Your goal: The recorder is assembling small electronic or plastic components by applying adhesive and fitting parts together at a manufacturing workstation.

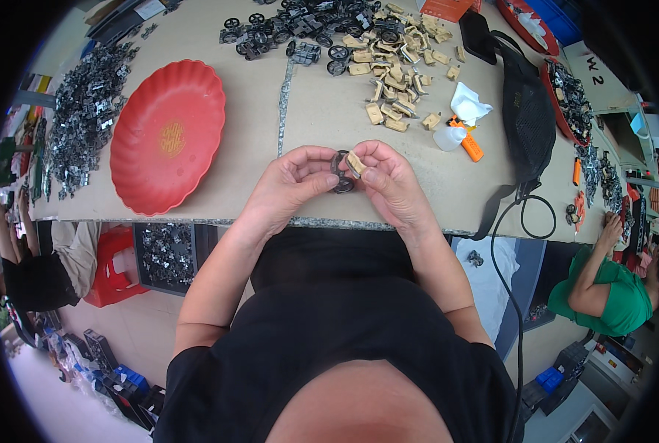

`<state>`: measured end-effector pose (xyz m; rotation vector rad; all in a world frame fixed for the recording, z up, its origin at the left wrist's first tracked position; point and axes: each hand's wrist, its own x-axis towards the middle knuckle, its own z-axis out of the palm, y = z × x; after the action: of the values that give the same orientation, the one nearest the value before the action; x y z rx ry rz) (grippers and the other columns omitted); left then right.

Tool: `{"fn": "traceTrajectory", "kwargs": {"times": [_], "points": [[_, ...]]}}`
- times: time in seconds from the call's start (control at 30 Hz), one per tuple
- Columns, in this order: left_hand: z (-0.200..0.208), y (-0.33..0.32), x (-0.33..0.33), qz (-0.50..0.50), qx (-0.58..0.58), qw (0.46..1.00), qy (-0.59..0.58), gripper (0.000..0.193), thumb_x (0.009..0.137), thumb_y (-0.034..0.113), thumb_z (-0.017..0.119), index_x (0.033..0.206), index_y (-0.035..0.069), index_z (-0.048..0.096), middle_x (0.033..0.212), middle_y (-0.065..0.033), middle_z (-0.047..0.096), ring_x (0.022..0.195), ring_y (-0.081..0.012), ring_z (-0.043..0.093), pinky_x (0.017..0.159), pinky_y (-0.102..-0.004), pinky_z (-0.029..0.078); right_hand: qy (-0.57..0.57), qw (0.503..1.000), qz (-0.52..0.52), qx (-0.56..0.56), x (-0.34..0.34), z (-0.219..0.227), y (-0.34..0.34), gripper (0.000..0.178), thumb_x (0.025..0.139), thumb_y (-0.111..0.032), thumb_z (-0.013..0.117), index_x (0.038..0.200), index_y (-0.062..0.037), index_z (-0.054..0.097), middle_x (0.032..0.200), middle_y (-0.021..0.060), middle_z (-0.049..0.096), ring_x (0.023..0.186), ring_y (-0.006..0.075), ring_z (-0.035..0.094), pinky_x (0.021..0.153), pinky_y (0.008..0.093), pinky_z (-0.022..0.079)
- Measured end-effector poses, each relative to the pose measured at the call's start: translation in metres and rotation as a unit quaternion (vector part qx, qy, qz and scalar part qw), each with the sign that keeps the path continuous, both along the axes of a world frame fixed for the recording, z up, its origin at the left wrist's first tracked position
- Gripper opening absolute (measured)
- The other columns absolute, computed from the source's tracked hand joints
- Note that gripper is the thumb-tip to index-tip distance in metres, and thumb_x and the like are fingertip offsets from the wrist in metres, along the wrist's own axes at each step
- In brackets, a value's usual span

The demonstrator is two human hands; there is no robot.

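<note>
Near the table's front edge, my left hand [291,183] is closed on a small dark wheeled piece [342,183], pinched between thumb and fingers. Right beside it, my right hand [393,186] grips a small tan block [355,164] with a darker edge. The block is at the wheeled piece; whether the two are joined I cannot tell. Beyond my hands lies a loose pile of similar tan blocks [397,105]. Dark wheeled pieces [304,52] are heaped at the table's far side, next to that pile.
On the left are a red scalloped plate [134,140] and a heap of small dark metal parts [86,111]. To the right lie an orange tool [473,147], a small white bottle [448,138], white tissue [468,103], and a black bag [527,111] with a cable. A person in green [603,295] works at right.
</note>
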<state>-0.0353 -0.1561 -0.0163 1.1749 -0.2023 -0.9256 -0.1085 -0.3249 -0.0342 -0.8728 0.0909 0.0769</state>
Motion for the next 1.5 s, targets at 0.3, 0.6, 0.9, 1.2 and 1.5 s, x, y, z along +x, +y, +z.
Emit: {"fn": "traceTrajectory", "kwargs": {"times": [0.3, 0.6, 0.9, 1.2, 1.5], "points": [[-0.008, 0.003, -0.007, 0.024, -0.056, 0.998, -0.013, 0.031, 0.076, -0.005, 0.062, 0.104, 0.002, 0.053, 0.102, -0.0066, 0.058, 0.095, -0.0123, 0.055, 0.086, -0.0264, 0.044, -0.008, 1.000, -0.015, 0.001, -0.002, -0.001, -0.003, 0.040, 0.074, -0.013, 0.070, 0.105, -0.0014, 0.049, 0.101, 0.0113, 0.058, 0.090, 0.0150, 0.057, 0.081, 0.0268, 0.046], [-0.014, 0.000, -0.014, 0.091, -0.080, 0.984, -0.131, 0.031, 0.077, -0.009, 0.058, 0.106, 0.000, 0.051, 0.109, -0.0086, 0.053, 0.102, -0.0161, 0.054, 0.088, -0.0273, 0.046, 0.005, 0.999, -0.040, 0.002, 0.001, 0.000, -0.006, 0.038, 0.074, -0.006, 0.068, 0.107, 0.0007, 0.049, 0.100, 0.0111, 0.059, 0.083, 0.0145, 0.060, 0.078, 0.0257, 0.049], [-0.006, 0.003, -0.008, 0.058, -0.079, 0.989, -0.114, 0.032, 0.078, -0.009, 0.058, 0.108, -0.002, 0.051, 0.110, -0.0074, 0.047, 0.101, -0.0149, 0.054, 0.087, -0.0272, 0.048, 0.028, 0.997, 0.004, -0.070, 0.002, -0.002, -0.012, 0.039, 0.074, 0.002, 0.066, 0.110, 0.0026, 0.051, 0.098, 0.0098, 0.059, 0.087, 0.0143, 0.060, 0.080, 0.0255, 0.049], [-0.006, -0.004, -0.014, 0.100, -0.041, 0.975, -0.193, 0.031, 0.077, -0.009, 0.059, 0.107, 0.000, 0.053, 0.116, -0.0080, 0.040, 0.100, -0.0147, 0.054, 0.083, -0.0252, 0.051, 0.050, 0.998, 0.032, -0.005, 0.004, 0.001, -0.017, 0.038, 0.075, 0.004, 0.064, 0.110, 0.0016, 0.052, 0.103, 0.0101, 0.057, 0.090, 0.0147, 0.059, 0.081, 0.0269, 0.049], [-0.014, -0.004, -0.016, 0.099, -0.018, 0.973, -0.209, 0.032, 0.077, -0.008, 0.060, 0.107, 0.001, 0.053, 0.111, -0.0068, 0.039, 0.103, -0.0145, 0.051, 0.087, -0.0263, 0.051, 0.085, 0.994, 0.059, -0.025, 0.002, 0.008, -0.018, 0.038, 0.080, -0.002, 0.061, 0.116, 0.0012, 0.051, 0.103, 0.0098, 0.060, 0.091, 0.0141, 0.059, 0.080, 0.0272, 0.048]]}}
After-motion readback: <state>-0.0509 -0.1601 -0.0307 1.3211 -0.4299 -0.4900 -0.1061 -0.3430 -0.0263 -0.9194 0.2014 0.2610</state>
